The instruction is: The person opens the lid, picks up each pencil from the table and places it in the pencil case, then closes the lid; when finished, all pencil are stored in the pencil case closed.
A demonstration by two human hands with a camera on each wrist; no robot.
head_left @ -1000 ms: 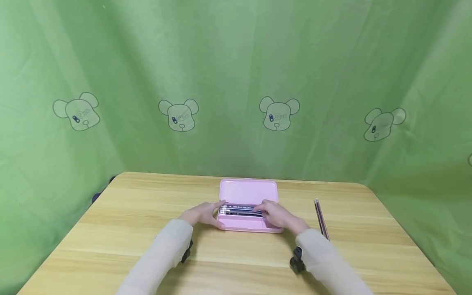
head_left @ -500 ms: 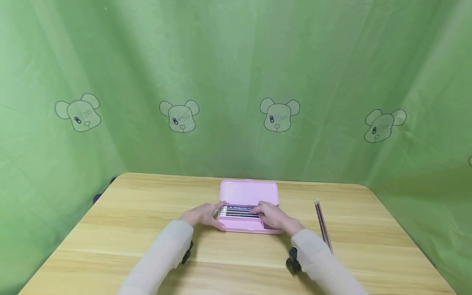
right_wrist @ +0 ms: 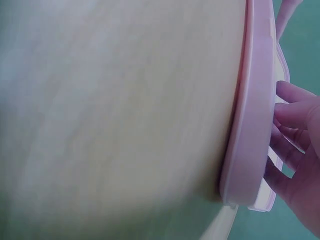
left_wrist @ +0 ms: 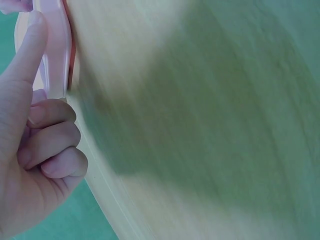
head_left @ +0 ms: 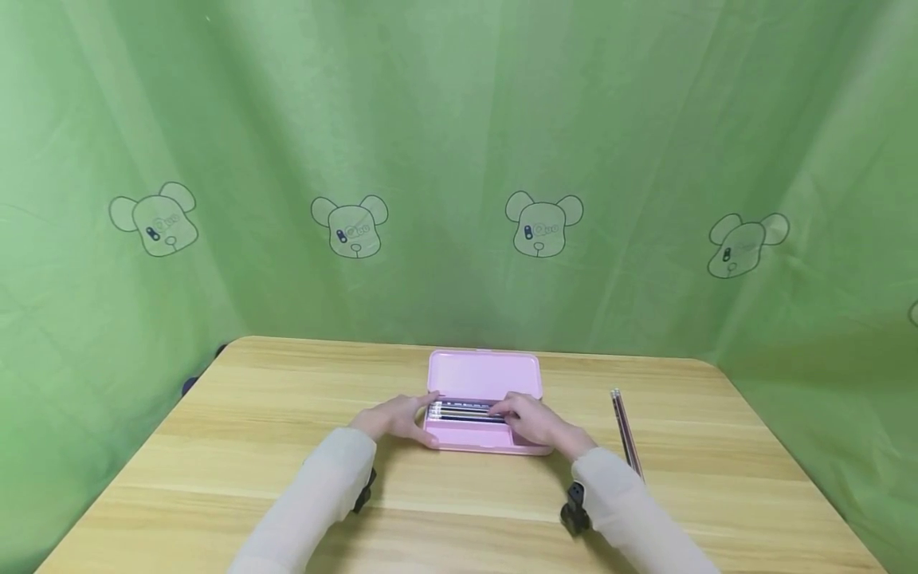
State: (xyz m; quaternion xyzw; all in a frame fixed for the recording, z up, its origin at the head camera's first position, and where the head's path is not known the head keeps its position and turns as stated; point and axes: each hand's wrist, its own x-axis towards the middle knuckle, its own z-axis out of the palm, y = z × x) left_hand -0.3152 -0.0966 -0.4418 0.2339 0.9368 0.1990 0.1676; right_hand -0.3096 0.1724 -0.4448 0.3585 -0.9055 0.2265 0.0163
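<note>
A pink pencil case (head_left: pixel 469 436) lies with its lid (head_left: pixel 484 375) folded back at the far middle of the table. Several dark pencils (head_left: pixel 462 412) lie side by side in its rear compartment, their pale ends to the left. My left hand (head_left: pixel 398 417) grips the left end of the case, thumb along the front side and index finger at the back; its other fingers curl in the left wrist view. Over the case's right part, my right hand (head_left: pixel 534 418) reaches in with bent fingers touching the pencils. The right wrist view has its fingertips hidden behind the case wall (right_wrist: pixel 252 125).
Two more pencils (head_left: pixel 625 430) lie on the wooden table (head_left: pixel 459 518) to the right, partly behind the right sleeve (head_left: pixel 617 486). A green curtain (head_left: pixel 445 279) with bear faces hangs behind the table. Black wrist cameras (head_left: pixel 574 510) sit under both forearms.
My right hand has slid slightly left along the pencils, then a little back to the right. The left hand keeps its place on the case.
</note>
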